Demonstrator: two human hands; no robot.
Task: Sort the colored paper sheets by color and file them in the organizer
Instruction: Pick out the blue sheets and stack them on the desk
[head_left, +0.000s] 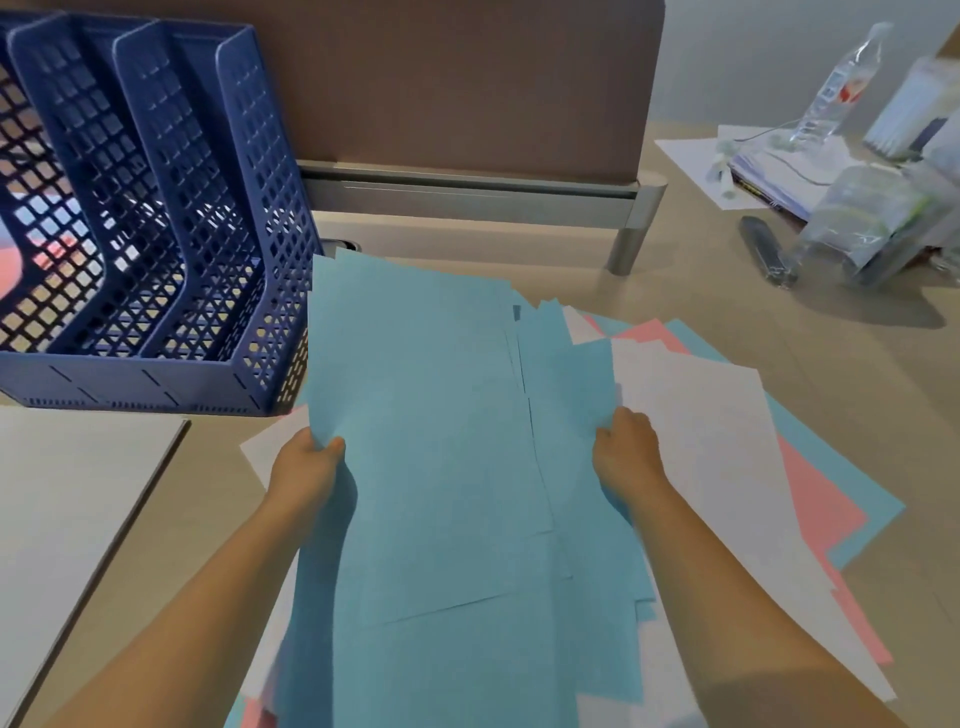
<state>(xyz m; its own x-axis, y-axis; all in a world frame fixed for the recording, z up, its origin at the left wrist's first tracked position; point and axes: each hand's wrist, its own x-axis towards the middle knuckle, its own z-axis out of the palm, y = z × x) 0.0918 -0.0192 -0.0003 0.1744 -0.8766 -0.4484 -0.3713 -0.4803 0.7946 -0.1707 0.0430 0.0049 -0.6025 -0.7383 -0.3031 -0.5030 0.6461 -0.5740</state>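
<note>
Two hands hold a loose stack of light blue sheets (431, 441) over the middle of the desk (753, 322). The left hand (306, 467) grips the stack's left edge, thumb curled over the top sheet. The right hand (626, 449) takes the right edge, its fingers tucked under the paper, so that grip is only partly visible. The sheets are matte, uneven at the edges and fanned out of line, with several corners sticking out at the far end.

Under and to the right of the stack lie more sheets, white (717, 441), pink (815, 499) and blue, spread flat on the desk.

At the far left stands a dark blue mesh organizer (171, 234) with upright compartments; something pink shows through the mesh of the leftmost one.

At the far right are a clear plastic bottle (841, 88) with a label too blurred to read, some papers and clear plastic packaging (872, 223).
</note>
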